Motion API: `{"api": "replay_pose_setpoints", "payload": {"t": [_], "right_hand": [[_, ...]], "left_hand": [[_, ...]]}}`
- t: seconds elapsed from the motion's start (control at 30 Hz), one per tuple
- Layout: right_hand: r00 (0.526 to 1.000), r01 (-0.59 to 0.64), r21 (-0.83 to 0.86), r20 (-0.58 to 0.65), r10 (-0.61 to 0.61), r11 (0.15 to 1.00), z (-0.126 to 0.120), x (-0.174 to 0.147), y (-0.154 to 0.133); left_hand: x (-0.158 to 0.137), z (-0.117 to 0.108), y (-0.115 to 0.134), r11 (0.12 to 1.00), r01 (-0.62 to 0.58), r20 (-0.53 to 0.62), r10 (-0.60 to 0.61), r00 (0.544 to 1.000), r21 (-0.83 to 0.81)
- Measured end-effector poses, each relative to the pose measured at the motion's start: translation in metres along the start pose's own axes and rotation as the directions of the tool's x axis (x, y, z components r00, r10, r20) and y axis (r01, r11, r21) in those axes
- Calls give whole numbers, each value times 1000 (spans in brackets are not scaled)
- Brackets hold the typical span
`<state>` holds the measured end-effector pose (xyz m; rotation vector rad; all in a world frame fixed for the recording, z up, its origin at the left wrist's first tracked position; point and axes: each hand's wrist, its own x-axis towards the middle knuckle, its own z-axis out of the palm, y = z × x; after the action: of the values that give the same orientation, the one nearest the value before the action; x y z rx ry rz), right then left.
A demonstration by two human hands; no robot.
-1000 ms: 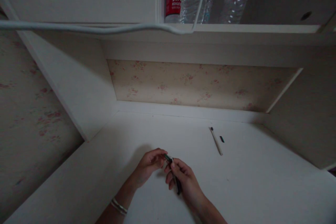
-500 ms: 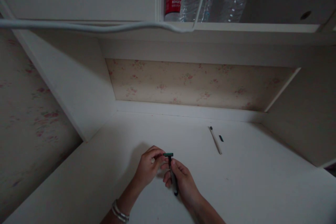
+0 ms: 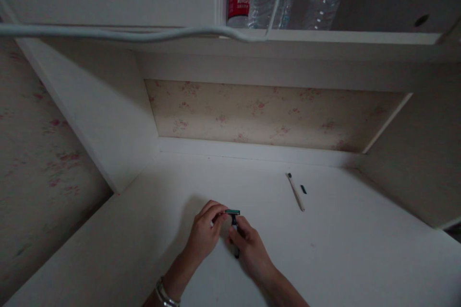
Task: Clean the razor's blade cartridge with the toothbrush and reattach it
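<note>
A razor [image 3: 233, 212] with a green-edged head and a dark handle is held upright over the white desk. My right hand [image 3: 252, 247] is closed around its handle, thumb across the front. At the left end of the razor's head, my left hand [image 3: 205, 228] pinches with thumb and fingertips; metal bangles circle that wrist. The lower handle pokes out under my right fingers. Farther back on the right, a toothbrush [image 3: 296, 193] with a pale handle and dark bristles lies beside a small dark green-black piece [image 3: 303, 189].
The white desk [image 3: 144, 249] meets a floral-papered back panel [image 3: 252, 110] and cabinet side walls. Overhead, a shelf holds a red-labelled bottle [image 3: 239, 0] and other clear plastic bottles [image 3: 326, 2]. A white cable [image 3: 144, 34] runs along the shelf's front.
My right hand has shifted its grip, its fingers now wrapping more of the razor's handle. The razor's head has moved slightly right. The toothbrush and small piece stay put.
</note>
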<state>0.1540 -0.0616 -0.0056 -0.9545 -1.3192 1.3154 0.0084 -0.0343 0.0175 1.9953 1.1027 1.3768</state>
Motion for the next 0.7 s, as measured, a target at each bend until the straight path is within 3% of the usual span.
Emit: {"api": "replay_pose_setpoints", "payload": {"t": [0.27,0.5,0.6,0.7], "right_hand": [[999,-6,40,-39,8,999,-5,2,-6],[958,-63,166,-267,107,984,-20,13,-7],[905,-22,41,-424,37,999,-38,22,-3],[880,-80,-230,-474,-40,970,-65,33,0]], "left_hand": [[-1,3,-7,994,105,17,-106,994,29],[-3,6,-4,990,106,63,-112,992,96],[-5,8,-3,987,91,108,-106,988,134],[-7,10,-2,982,63,160,-92,983,177]]}}
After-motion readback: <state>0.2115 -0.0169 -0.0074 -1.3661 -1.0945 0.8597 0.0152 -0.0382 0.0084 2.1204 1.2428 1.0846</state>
